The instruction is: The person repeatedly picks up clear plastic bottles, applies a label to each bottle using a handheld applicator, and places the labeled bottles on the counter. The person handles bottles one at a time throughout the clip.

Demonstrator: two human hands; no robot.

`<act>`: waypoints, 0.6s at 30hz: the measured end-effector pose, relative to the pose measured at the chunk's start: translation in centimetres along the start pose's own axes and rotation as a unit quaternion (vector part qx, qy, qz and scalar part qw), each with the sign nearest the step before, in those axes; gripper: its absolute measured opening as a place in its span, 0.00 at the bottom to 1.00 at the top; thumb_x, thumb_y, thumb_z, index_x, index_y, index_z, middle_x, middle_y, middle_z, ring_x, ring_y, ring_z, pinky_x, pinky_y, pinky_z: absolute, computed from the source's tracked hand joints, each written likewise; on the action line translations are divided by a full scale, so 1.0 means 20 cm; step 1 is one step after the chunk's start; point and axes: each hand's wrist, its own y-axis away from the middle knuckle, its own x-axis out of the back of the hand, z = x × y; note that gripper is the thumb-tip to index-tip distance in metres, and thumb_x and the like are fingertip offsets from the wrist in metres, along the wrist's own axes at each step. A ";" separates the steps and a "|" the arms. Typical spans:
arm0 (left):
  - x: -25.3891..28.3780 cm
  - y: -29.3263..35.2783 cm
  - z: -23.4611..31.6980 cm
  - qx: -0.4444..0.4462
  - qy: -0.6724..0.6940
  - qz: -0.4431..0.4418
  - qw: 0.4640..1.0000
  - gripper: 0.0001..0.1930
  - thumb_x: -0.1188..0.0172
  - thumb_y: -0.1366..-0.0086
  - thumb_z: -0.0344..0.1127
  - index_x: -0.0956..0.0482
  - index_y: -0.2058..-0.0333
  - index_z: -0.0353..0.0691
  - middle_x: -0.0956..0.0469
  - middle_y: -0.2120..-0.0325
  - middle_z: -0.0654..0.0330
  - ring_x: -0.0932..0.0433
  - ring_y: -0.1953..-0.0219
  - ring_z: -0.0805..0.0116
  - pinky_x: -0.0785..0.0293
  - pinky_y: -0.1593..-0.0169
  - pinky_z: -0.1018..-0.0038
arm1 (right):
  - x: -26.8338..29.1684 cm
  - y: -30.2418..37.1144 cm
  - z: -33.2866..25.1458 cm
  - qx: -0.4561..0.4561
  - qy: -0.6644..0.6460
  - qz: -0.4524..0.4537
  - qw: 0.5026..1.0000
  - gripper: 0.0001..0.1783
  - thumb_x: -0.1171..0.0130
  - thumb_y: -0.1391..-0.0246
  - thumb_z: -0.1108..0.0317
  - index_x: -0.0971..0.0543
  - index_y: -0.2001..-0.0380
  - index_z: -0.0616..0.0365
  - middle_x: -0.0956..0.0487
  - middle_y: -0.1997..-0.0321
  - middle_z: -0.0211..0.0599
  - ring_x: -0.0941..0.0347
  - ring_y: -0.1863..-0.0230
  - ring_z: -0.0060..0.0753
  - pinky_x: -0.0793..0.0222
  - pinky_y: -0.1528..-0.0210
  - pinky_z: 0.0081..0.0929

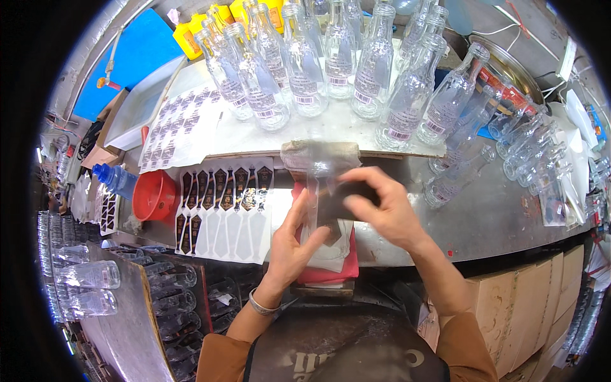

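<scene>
A clear glass bottle (319, 170) lies on a cloth-padded rest, its neck pointing away from me and blurred. My left hand (296, 239) holds its lower left side between thumb and fingers. In my right hand (391, 213) is a dark flat pad (350, 200), pinched between thumb and fingers against the bottle; its exact kind is unclear. A dark label (332, 235) shows near the lower end of the bottle. Left of my hands lies a sheet of dark tie-shaped labels (223, 197), its lower row partly peeled off to bare backing.
Several upright glass bottles (305, 79) with printed back labels stand on the white shelf beyond. A red bowl (154, 196) and a blue-capped bottle (118, 181) sit left. More bottles (528, 149) lie at right. Cardboard boxes (528, 312) stand below right; racked bottles (172, 299) lie below left.
</scene>
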 end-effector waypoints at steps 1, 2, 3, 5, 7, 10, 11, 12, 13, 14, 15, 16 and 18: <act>0.00 0.00 0.00 -0.002 -0.004 -0.002 1.000 0.40 0.33 0.37 0.29 0.42 0.30 0.31 0.28 0.37 0.47 0.27 0.38 0.63 0.34 0.35 0.67 | -0.01 -0.06 -0.04 0.088 0.089 -0.058 0.990 0.14 0.42 0.42 0.74 0.22 0.52 0.60 0.19 0.56 0.40 0.21 0.57 0.36 0.26 0.53 0.29; 0.00 -0.01 -0.01 -0.003 -0.009 -0.004 1.000 0.40 0.33 0.38 0.30 0.42 0.30 0.31 0.28 0.37 0.47 0.27 0.38 0.62 0.34 0.35 0.67 | -0.02 -0.12 -0.04 0.130 0.152 -0.024 0.979 0.14 0.41 0.44 0.75 0.22 0.53 0.61 0.19 0.57 0.44 0.21 0.57 0.42 0.27 0.53 0.32; 0.00 -0.01 -0.01 -0.004 -0.013 -0.003 1.000 0.40 0.32 0.38 0.30 0.42 0.30 0.31 0.28 0.37 0.47 0.27 0.38 0.62 0.34 0.35 0.67 | -0.02 -0.20 -0.04 0.170 0.214 0.007 0.962 0.14 0.40 0.45 0.75 0.21 0.54 0.62 0.19 0.57 0.48 0.21 0.57 0.48 0.27 0.53 0.34; 0.00 0.00 -0.01 -0.001 -0.023 -0.002 1.000 0.40 0.32 0.38 0.31 0.42 0.30 0.31 0.28 0.37 0.47 0.28 0.37 0.62 0.34 0.35 0.67 | 0.02 -0.31 -0.07 0.172 0.275 0.062 0.944 0.15 0.40 0.47 0.76 0.21 0.54 0.62 0.20 0.60 0.49 0.22 0.59 0.52 0.27 0.55 0.38; -0.01 0.00 0.00 0.003 -0.016 -0.004 1.000 0.40 0.33 0.38 0.30 0.42 0.30 0.31 0.29 0.37 0.46 0.29 0.36 0.62 0.34 0.34 0.67 | 0.02 -0.31 -0.12 0.206 0.200 -0.028 0.957 0.15 0.39 0.47 0.76 0.21 0.54 0.62 0.19 0.60 0.48 0.23 0.59 0.51 0.27 0.55 0.38; 0.00 0.00 -0.02 -0.002 -0.028 -0.013 1.000 0.39 0.34 0.37 0.29 0.43 0.30 0.32 0.30 0.37 0.46 0.31 0.34 0.61 0.36 0.33 0.66 | -0.01 -0.30 -0.07 0.215 0.242 0.004 0.946 0.15 0.38 0.50 0.78 0.21 0.57 0.59 0.18 0.58 0.44 0.22 0.57 0.48 0.27 0.54 0.39; 0.00 0.00 -0.02 -0.003 -0.033 -0.011 0.999 0.39 0.35 0.36 0.28 0.43 0.30 0.32 0.30 0.36 0.46 0.31 0.34 0.60 0.36 0.33 0.66 | -0.01 -0.29 -0.07 0.251 0.242 0.007 0.937 0.15 0.38 0.51 0.79 0.20 0.58 0.58 0.18 0.58 0.43 0.22 0.56 0.47 0.27 0.54 0.40; 0.01 0.00 -0.02 0.014 0.032 -0.010 0.999 0.38 0.38 0.35 0.28 0.44 0.29 0.32 0.31 0.36 0.46 0.32 0.34 0.60 0.37 0.32 0.65 | -0.01 -0.24 -0.08 0.283 0.242 0.010 0.928 0.15 0.38 0.53 0.79 0.20 0.59 0.57 0.18 0.58 0.41 0.21 0.56 0.46 0.27 0.54 0.40; 0.02 0.01 -0.03 0.031 0.097 -0.009 0.995 0.36 0.40 0.33 0.27 0.45 0.29 0.32 0.31 0.36 0.46 0.32 0.34 0.59 0.38 0.31 0.64 | -0.01 -0.18 -0.09 0.315 0.242 0.014 0.918 0.16 0.37 0.54 0.80 0.20 0.60 0.56 0.18 0.58 0.40 0.21 0.56 0.45 0.27 0.53 0.41; 0.03 0.01 -0.03 0.046 0.159 -0.009 0.986 0.35 0.43 0.31 0.26 0.46 0.29 0.32 0.32 0.36 0.46 0.33 0.33 0.59 0.39 0.31 0.63 | -0.03 -0.07 -0.07 0.290 0.236 -0.037 0.927 0.17 0.37 0.57 0.82 0.20 0.61 0.53 0.18 0.59 0.37 0.21 0.55 0.45 0.27 0.51 0.43; 0.05 -0.02 -0.03 0.032 0.152 0.004 0.988 0.31 0.47 0.26 0.35 0.44 0.29 0.33 0.32 0.36 0.42 0.32 0.34 0.56 0.38 0.31 0.61 | -0.05 0.04 -0.06 0.277 0.197 -0.105 0.934 0.18 0.37 0.56 0.82 0.20 0.60 0.54 0.18 0.58 0.39 0.21 0.54 0.46 0.26 0.50 0.41; 0.08 -0.06 -0.01 0.034 0.124 0.006 0.992 0.30 0.50 0.24 0.40 0.44 0.30 0.33 0.32 0.36 0.42 0.31 0.34 0.56 0.38 0.31 0.61 | -0.05 0.12 -0.10 0.232 0.148 -0.137 0.951 0.17 0.37 0.54 0.81 0.20 0.59 0.55 0.19 0.57 0.39 0.21 0.55 0.45 0.26 0.50 0.39; 0.09 -0.15 0.05 0.037 0.065 0.019 0.997 0.29 0.57 0.21 0.50 0.35 0.35 0.31 0.25 0.42 0.47 0.25 0.42 0.62 0.32 0.38 0.67 | -0.02 0.17 -0.16 0.140 0.081 -0.136 0.977 0.15 0.38 0.49 0.81 0.20 0.57 0.57 0.19 0.57 0.39 0.20 0.56 0.42 0.25 0.52 0.34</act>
